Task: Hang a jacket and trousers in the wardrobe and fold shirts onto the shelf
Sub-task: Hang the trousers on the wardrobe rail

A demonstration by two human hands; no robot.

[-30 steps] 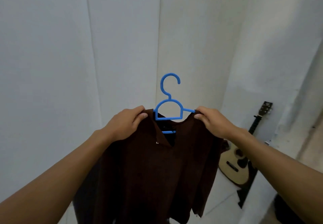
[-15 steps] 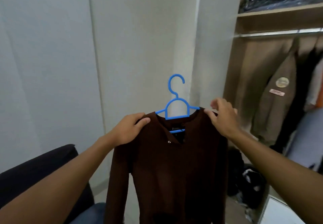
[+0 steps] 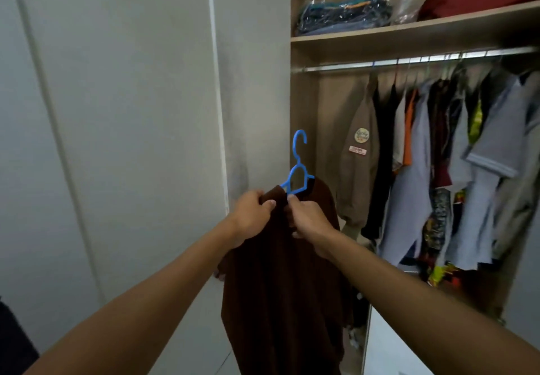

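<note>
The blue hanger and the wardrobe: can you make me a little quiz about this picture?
1. True or false: the blue hanger already hangs on the rail.
2. What colour is the garment on the hanger?
3. Which hand grips the hanger's near shoulder end? A) left hand B) right hand C) neither

Key: 1. False, both hands hold it below the rail. 2. Dark brown. 3. A

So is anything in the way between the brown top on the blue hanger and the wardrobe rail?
Nothing visible blocks it. The wardrobe is open, and the rail is bare at its left end, above the khaki shirt. Both hands hold the brown top on the blue hanger below it.
</note>
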